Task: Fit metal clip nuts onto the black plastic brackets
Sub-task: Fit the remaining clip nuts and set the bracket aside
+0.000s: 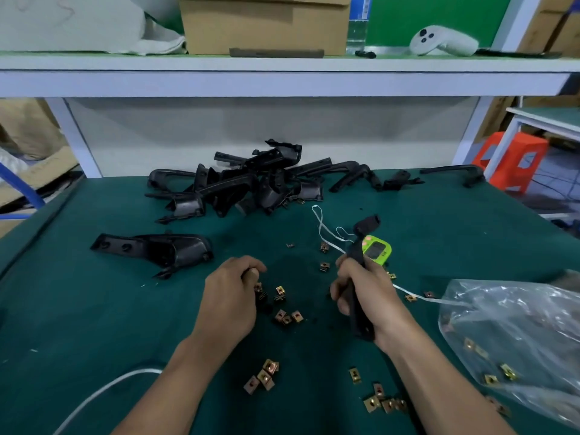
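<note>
While the right hand [361,293] is gripping a long black plastic bracket [357,255] upright, fingers wrapped round its lower half so the hooked top end is sticking up past the knuckles, the left hand [229,296] is hovering knuckles-up over a small bunch of clip nuts [287,317] with its fingers curled under. Honestly, I can't tell if it's pinching one or not. The nuts are looking like tiny squarish folded bits of brass-coloured metal, each with a hole in the middle, and they're lying scattered all over the green table mat [94,309]. One cluster is sitting right by the left fingertips, with more lying near the front edge between the forearms. Another batch is sitting inside a crumpled clear plastic bag [518,324] off to the right. A pile of brackets [244,183] is sitting at the back of the mat, all glossy black with curved arms and flared ends, and one bigger loose bracket [157,249] is lying on its own, just left of the left hand. As for writing, a lime-green gadget [376,249] with a small screen is peeking out just behind the held bracket, but the display is coming out too blurry to read. Same goes for the blue label on the bottle [357,23] up on the shelf.
</note>
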Motion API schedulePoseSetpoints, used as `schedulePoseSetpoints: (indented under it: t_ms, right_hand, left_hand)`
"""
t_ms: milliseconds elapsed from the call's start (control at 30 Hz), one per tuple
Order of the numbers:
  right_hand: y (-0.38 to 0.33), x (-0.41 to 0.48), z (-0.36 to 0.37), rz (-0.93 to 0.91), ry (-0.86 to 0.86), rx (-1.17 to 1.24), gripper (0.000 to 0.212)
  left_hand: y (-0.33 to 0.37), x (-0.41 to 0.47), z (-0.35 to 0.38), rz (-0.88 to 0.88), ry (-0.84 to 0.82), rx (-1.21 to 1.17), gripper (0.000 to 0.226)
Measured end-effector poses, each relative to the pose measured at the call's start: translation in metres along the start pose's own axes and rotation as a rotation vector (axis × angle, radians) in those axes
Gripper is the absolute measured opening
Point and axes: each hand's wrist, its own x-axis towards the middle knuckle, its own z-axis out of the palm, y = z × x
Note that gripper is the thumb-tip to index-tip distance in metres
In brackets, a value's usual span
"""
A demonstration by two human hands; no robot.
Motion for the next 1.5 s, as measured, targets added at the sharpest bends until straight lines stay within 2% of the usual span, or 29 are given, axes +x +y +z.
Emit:
schedulePoseSetpoints:
  t_ms: [100, 200, 367, 500, 600, 700, 833, 967, 1100, 1200, 1267, 1300, 1333, 1367, 1433, 1500]
  right_hand:
    - [-0.002, 0.002, -0.002, -0.02, 0.007, 0.022, 0.034]
    - [-0.003, 0.003, -0.007, -0.095, 0.082, -0.112, 0.029]
    - [-0.001, 0.006, -0.013, -0.308, 0.275, -0.763, 0.005]
    - [-0.001, 0.002, -0.013, -0.255, 0.3, -0.996, 0.027]
    - [-0.005, -0.001, -0.013, -0.233, 0.28, -1.009, 0.012]
    - [-0.002, -0.005, 0.001, -0.293, 0.164, -0.964, 0.024]
    - [0.011, -0.011, 0.022, -0.327, -0.057, -0.917, 0.01]
    - [0.017, -0.009, 0.026, -0.415, -0.107, -0.991, 0.011]
    - [0.014, -0.005, 0.017, -0.383, -0.001, -0.982, 0.017]
    - [0.01, -0.005, 0.008, -0.394, 0.218, -0.99, 0.017]
    - [0.001, -0.005, -0.002, -0.428, 0.376, -1.072, 0.009]
    - [-0.005, -0.004, -0.008, -0.417, 0.445, -1.155, 0.004]
    - [-0.01, -0.004, -0.016, -0.371, 0.488, -1.248, 0.012]
    - [-0.014, -0.003, -0.024, -0.294, 0.494, -1.329, 0.017]
    - [-0.016, -0.003, -0.035, -0.129, 0.448, -1.405, 0.016]
    - [-0.014, -0.003, -0.038, -0.014, 0.346, -1.417, 0.019]
  left_hand:
    - [0.002, -0.001, 0.0, 0.001, 0.006, 0.0, 0.029]
    - [0.003, -0.002, 0.0, -0.016, 0.017, 0.01, 0.03]
    - [0.003, 0.0, -0.002, -0.087, 0.029, -0.021, 0.033]
    - [0.009, -0.001, 0.001, -0.096, 0.003, -0.051, 0.037]
    - [0.011, -0.003, 0.0, -0.112, -0.011, -0.072, 0.041]
    - [0.01, -0.005, -0.004, -0.101, -0.018, -0.049, 0.042]
    - [0.01, -0.003, -0.005, -0.079, -0.001, -0.039, 0.04]
    - [0.009, -0.006, -0.002, -0.003, -0.078, -0.05, 0.034]
    - [0.008, -0.009, -0.004, 0.039, -0.169, -0.049, 0.026]
    - [0.008, -0.007, -0.004, 0.031, -0.181, -0.002, 0.018]
    - [0.01, -0.006, -0.007, 0.063, -0.224, 0.083, 0.014]
    - [0.011, -0.007, -0.008, 0.085, -0.27, 0.157, 0.01]
    - [0.013, -0.007, -0.009, 0.111, -0.319, 0.235, 0.008]
    - [0.016, -0.009, -0.01, 0.134, -0.355, 0.304, 0.015]
    - [0.017, -0.01, -0.009, 0.143, -0.395, 0.35, 0.02]
    - [0.02, -0.01, -0.009, 0.14, -0.401, 0.349, 0.013]
